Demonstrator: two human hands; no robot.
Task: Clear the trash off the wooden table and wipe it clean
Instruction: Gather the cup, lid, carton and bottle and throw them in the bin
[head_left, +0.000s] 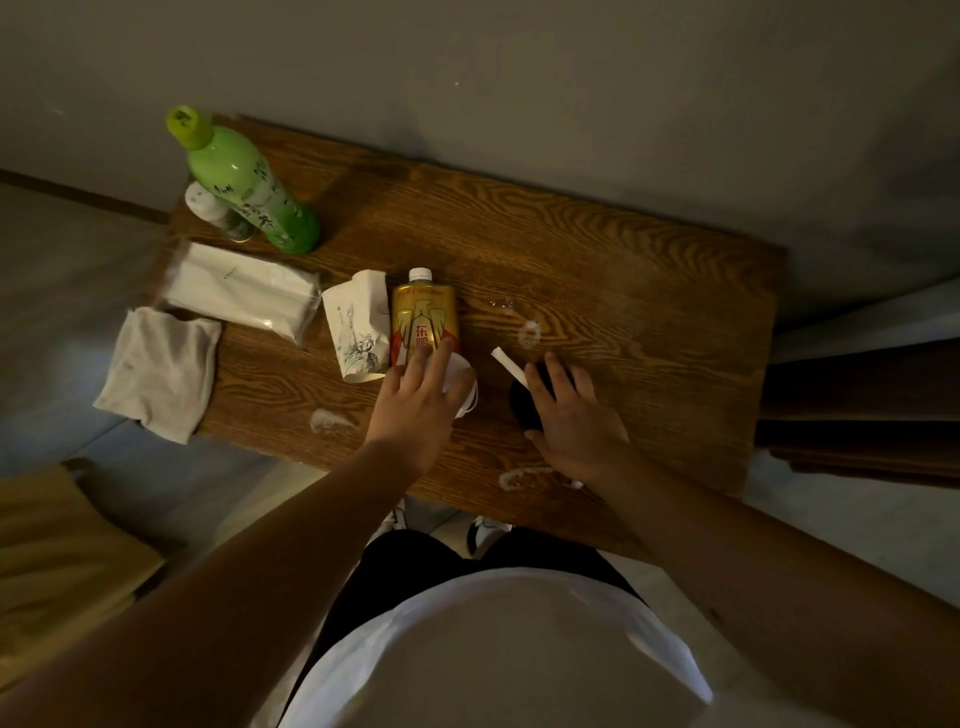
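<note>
On the wooden table (597, 249) a gold drink bottle (423, 312) with a white cap lies on its side. My left hand (418, 402) is spread flat over a white face mask (465, 382), fingertips touching the gold bottle's base. My right hand (574, 415) curls over a round black object (522, 402), thumb on its near side and fingers over its top. A white paper strip (506, 364) sticks out by the index finger. A crumpled paper cup (358, 327) with a statue drawing lies left of the gold bottle. Whitish spill marks (530, 332) dot the wood.
At the far left corner stand a tall green bottle (249, 192) and a small white-capped bottle (215, 210). A tissue pack (241, 291) and a grey cloth (158, 371) lie on the left end, the cloth hanging over the edge. A wall runs behind the table.
</note>
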